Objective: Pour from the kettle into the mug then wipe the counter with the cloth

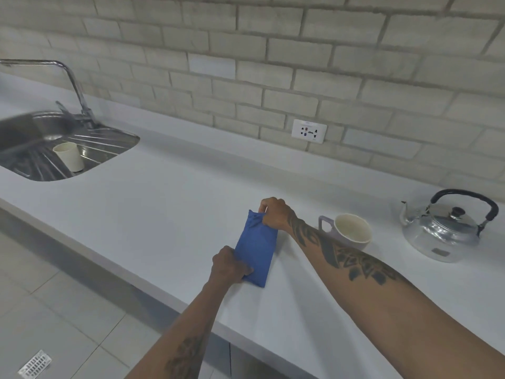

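A folded blue cloth (256, 248) lies on the white counter (169, 214) in the middle of the view. My right hand (274, 213) pinches its far top corner. My left hand (229, 265) grips its near left edge. To the right of the cloth stands a lavender mug (348, 231) with a cream inside, its handle pointing left; my right forearm crosses in front of it. A shiny metal kettle (444, 232) with a black handle sits further right, spout toward the mug.
A steel sink (35, 129) with a tall tap (73, 86) is at the far left; a cream cup (69, 155) stands on its drainboard. A wall socket (308, 131) sits in the brick wall behind. The counter's front edge runs diagonally; tiled floor lies below left.
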### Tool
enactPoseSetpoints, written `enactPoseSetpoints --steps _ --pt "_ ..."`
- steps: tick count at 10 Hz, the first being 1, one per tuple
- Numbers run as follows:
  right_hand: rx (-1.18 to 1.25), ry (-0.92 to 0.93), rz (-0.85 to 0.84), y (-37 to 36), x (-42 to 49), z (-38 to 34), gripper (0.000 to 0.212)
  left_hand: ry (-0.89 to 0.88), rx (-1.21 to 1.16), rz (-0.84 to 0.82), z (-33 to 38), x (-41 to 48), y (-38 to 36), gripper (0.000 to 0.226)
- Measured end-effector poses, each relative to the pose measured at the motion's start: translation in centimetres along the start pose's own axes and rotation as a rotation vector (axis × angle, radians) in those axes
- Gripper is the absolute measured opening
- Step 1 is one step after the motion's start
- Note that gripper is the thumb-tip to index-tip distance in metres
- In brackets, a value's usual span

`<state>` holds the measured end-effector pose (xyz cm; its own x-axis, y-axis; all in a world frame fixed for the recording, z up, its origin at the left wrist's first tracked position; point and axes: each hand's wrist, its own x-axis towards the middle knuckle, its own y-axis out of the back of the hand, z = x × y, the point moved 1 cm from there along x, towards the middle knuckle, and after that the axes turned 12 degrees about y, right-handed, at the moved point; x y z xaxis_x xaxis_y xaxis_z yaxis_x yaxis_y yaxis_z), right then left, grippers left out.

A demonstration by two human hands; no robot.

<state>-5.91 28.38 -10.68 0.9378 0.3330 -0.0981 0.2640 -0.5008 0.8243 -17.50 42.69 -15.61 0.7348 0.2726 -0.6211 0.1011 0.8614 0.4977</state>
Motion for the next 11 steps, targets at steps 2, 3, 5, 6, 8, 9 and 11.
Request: enactPoseSetpoints --steps 2,3,5,6,8,9,11 --pt "-0.075 0.002 -0.018 -1.5 1.3 0.5 0.031 0.021 0.143 0.030 0.0 0.5 0.4 0.053" --pt "-0.114 0.006 -0.024 -2.1 1.7 0.6 0.032 0.019 0.257 0.056 -0.3 0.5 0.5 0.057" --pt "-0.167 -0.013 -0.049 -3.3 1.7 1.3 0.031 -0.005 0.408 0.107 -0.3 0.6 0.7 0.063" --pt "-0.187 -0.010 -0.040 -4.3 1.5 2.1 0.032 -0.015 0.454 0.136 -0.3 0.4 0.9 0.064" --pt "-0.259 0.003 -0.025 -4.9 0.9 2.6 0.041 -0.042 0.599 0.172 0.9 -0.1 1.4 0.064" --pt "-0.254 -0.023 -0.063 -4.5 0.4 2.5 0.037 -0.077 0.607 0.190 2.2 0.1 1.6 0.061" --pt "-0.215 0.042 0.088 -1.8 -0.5 2.4 0.045 -0.325 0.559 0.418 5.5 0.2 1.6 0.069"
